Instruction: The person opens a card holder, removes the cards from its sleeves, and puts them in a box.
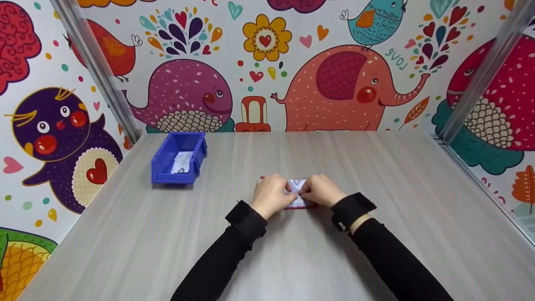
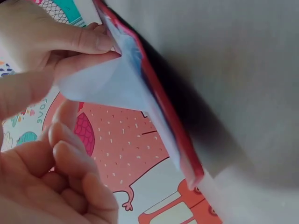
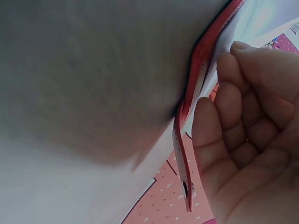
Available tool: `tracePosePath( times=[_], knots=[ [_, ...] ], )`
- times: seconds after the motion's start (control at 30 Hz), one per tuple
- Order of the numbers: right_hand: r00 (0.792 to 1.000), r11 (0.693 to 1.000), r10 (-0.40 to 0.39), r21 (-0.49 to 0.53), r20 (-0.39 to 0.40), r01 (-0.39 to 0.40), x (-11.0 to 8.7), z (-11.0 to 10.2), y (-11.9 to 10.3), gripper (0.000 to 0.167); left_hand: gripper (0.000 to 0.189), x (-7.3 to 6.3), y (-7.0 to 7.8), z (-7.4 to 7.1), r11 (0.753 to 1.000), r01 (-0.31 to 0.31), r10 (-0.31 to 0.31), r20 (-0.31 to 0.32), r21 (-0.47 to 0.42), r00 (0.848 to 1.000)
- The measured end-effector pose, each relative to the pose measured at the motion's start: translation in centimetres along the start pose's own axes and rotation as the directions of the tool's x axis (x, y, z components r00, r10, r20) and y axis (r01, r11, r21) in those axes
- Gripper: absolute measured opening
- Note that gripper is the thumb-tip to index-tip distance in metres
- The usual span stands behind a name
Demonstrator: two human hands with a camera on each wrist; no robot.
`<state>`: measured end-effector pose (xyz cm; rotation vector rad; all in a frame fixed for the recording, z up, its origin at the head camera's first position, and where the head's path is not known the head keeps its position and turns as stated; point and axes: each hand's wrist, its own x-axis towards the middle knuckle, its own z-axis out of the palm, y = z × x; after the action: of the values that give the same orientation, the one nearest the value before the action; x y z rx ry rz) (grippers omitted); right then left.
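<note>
A small red-edged card holder lies on the table between the hands, with pale translucent sleeves inside. In the left wrist view, one sleeve is lifted away from the red cover. My left hand holds the outer edge of that sleeve, thumb in front and index finger partly hidden behind. My right hand pinches the sleeve near its fold with thumb and index finger; its other fingers are curled. A narrow strap with a metal snap sticks out from the holder in the right wrist view.
A blue plastic bin stands at the back left of the table, with a white printed card inside. Walls with colourful cartoon animals border the pale wood-grain table. Metal posts rise at both back corners.
</note>
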<state>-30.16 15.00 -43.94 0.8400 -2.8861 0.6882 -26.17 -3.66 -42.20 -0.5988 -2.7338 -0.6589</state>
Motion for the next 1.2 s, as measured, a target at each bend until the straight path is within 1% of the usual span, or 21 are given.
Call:
tracePosePath(
  times=[0.13, 0.27, 0.43, 0.6, 0.7, 1.0, 1.2],
  knots=[
    [1.0, 1.0, -0.007, 0.004, -0.004, 0.007, 0.0, 0.0, 0.1, 0.006, 0.021, 0.0, -0.1, 0.3, 0.996, -0.035, 0.035, 0.001, 0.085, 0.999],
    [1.0, 1.0, -0.014, 0.008, -0.005, 0.014, 0.0, 0.1, 0.1, 0.005, 0.019, -0.1, -0.2, 0.6, 0.985, -0.062, 0.067, -0.026, 0.16, 0.997],
    [1.0, 1.0, -0.021, -0.001, -0.008, 0.021, 0.0, 0.1, 0.1, 0.005, 0.016, -0.1, -0.2, 0.9, 0.979, -0.078, 0.096, -0.088, 0.19, 0.991],
    [0.999, 0.999, -0.029, -0.015, -0.014, 0.029, -0.1, 0.1, 0.2, 0.005, 0.022, -0.1, -0.2, 1.1, 0.973, -0.096, 0.125, -0.131, 0.21, 0.984],
    [0.999, 0.999, -0.029, -0.015, -0.015, 0.029, -0.1, 0.1, 0.2, 0.005, 0.025, -0.1, -0.4, 1.2, 0.976, -0.093, 0.12, -0.132, 0.199, 0.984],
    [0.999, 0.999, -0.008, -0.042, -0.032, 0.006, -0.1, 0.1, 0.1, 0.007, 0.029, -0.2, -0.6, 1.2, 0.994, -0.041, 0.053, -0.115, 0.106, 0.992],
    [0.999, 0.999, 0.006, -0.053, -0.049, -0.009, 0.0, 0.2, 0.1, 0.006, 0.029, -0.2, -0.7, 1.1, 0.997, -0.03, 0.038, -0.108, 0.072, 0.993]
  ],
)
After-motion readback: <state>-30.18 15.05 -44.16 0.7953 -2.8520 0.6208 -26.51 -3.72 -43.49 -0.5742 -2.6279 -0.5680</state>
